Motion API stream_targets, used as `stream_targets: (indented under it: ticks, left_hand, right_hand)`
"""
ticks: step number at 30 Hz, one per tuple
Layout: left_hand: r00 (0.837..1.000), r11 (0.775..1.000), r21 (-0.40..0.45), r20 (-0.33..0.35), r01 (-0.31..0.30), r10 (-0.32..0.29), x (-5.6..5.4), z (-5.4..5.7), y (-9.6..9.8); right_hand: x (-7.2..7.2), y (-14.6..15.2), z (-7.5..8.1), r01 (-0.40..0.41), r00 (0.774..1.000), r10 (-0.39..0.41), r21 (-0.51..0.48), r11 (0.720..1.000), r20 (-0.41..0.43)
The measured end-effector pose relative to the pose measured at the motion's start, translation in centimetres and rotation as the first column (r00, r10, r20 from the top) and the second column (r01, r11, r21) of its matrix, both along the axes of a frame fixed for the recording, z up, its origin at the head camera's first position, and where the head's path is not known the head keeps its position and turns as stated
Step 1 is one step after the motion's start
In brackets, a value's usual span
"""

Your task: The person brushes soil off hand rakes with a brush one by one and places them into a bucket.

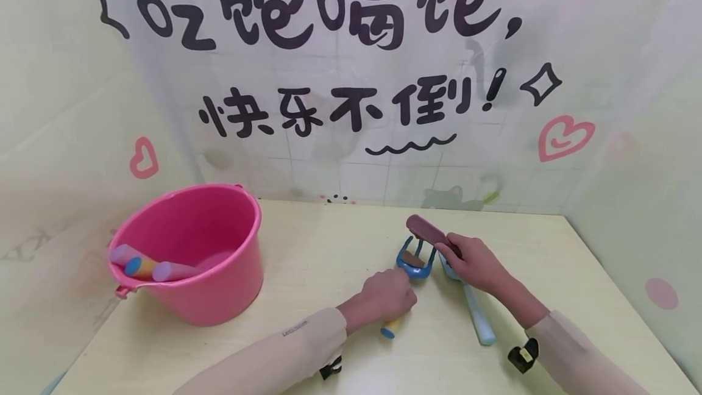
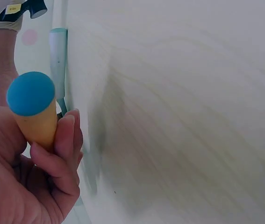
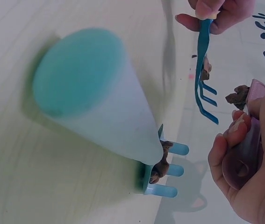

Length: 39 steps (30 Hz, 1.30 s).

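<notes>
My left hand grips the yellow handle of a small blue garden rake, whose tines curve upward. A brown clump lies on its head, and the blue handle end faces the left wrist camera. In my right hand I hold a mauve, long flat tool just above the tines; its near end has a hole. Brown crumbly matter is at the tool's far end. Beneath the right hand, a light blue rake lies on the table with brown clumps in its head.
On the left of the table stands a pink bucket. Several tool handles in lilac and yellow lean inside its near rim. A printed cloth wall rises behind the table, with more cloth on both sides.
</notes>
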<state>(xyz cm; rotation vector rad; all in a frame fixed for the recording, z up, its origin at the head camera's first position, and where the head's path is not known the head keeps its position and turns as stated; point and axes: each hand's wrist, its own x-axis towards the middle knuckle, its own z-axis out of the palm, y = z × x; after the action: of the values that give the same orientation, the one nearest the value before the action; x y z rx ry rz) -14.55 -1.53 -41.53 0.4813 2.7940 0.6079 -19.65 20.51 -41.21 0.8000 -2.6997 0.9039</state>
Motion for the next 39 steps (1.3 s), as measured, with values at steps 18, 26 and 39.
stream_targets:
  ticks: [18, 26, 39]
  left_hand:
    - [0.988, 0.871, 0.473, 0.135, -0.133, 0.077, 0.1, -1.4, -3.3]
    - [0.981, 0.76, 0.625, 0.169, -0.181, 0.095, 0.3, -1.1, -4.0]
    - [0.976, 0.725, 0.659, 0.196, -0.2, 0.091, 0.8, -1.5, -4.2]
  right_hand:
    - [-0.2, -0.1, 0.2, -0.038, 0.999, 0.035, -0.106, 0.994, -0.03]
    - [-0.4, -1.6, 1.0, -0.1, 0.995, 0.099, -0.13, 0.986, -0.019]
    - [0.4, -5.8, 0.9, -0.162, 0.985, 0.155, 0.107, 0.981, 0.072]
